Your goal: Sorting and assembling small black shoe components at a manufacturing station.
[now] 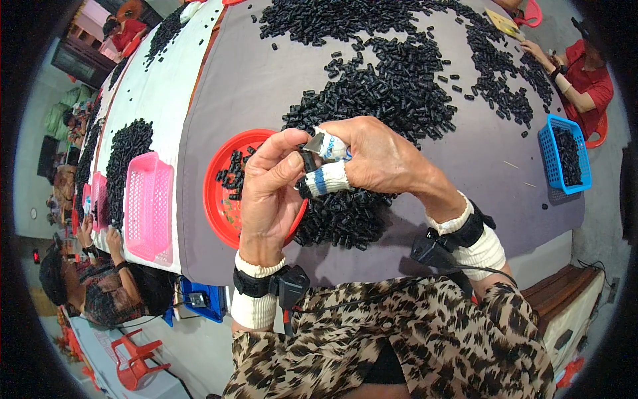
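Over the near edge of the black heap, my two hands meet. My left hand (pixel 269 193) pinches a small black plastic piece (pixel 308 161) between thumb and fingertips. Closed just right of it, my right hand (pixel 389 153) grips a small grey metal blade (pixel 314 142), which touches or nearly touches the piece. White wrapping with blue marks (pixel 333 147) covers the thumb side of that grip, and a white knit sleeve with a blue stripe (pixel 325 179) covers a finger. Beneath my left hand stands a round red basin (pixel 214 199) holding some black pieces.
Heaps of small black pieces (pixel 372 93) spread over the grey tablecloth (pixel 232 86). A blue basket (pixel 553 156) with black pieces stands at right, near a co-worker in red (pixel 598 83). Left are a pink basket (pixel 149 206) and another co-worker (pixel 100 286). Thin sticks (pixel 512 164) lie at right.
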`<state>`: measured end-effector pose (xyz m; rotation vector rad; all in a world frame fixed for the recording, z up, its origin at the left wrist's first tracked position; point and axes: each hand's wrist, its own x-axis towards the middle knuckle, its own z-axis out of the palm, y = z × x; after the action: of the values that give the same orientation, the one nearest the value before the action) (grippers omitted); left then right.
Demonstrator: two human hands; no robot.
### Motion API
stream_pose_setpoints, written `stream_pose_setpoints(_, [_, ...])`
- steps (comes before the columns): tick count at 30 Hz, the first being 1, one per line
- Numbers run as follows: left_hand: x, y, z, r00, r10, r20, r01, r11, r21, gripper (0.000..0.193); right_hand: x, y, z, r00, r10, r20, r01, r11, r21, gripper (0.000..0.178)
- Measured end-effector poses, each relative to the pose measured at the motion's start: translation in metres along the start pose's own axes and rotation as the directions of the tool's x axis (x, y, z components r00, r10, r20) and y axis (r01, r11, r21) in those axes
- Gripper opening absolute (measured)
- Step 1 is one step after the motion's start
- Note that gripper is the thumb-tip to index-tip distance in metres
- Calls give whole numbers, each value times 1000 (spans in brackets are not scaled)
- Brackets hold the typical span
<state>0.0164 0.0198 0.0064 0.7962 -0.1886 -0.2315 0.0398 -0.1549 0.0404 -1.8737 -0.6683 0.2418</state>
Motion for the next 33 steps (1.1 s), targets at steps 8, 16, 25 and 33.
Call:
stream_pose_setpoints(8, [-1,1,1,1000,-6,30,8,998,-60,27,0,-6,-2,1000,-8,9,8,999,-49,33])
stream_pose_setpoints(16, [0,-1,0,999,-27,23,28,997,-78,27,1,1,-3,1000,-18,14,19,996,-84,25])
stream_pose_setpoints(25, [-1,-3,5,998,-60,-7,59,992,-109,25,0,-3,-4,998,-38,46,42,996,-79,24])
stream_pose_setpoints(33, [0,-5,1,996,-79,30,84,979,-184,29,1,4,-4,997,-44,59,49,996,-74,24])
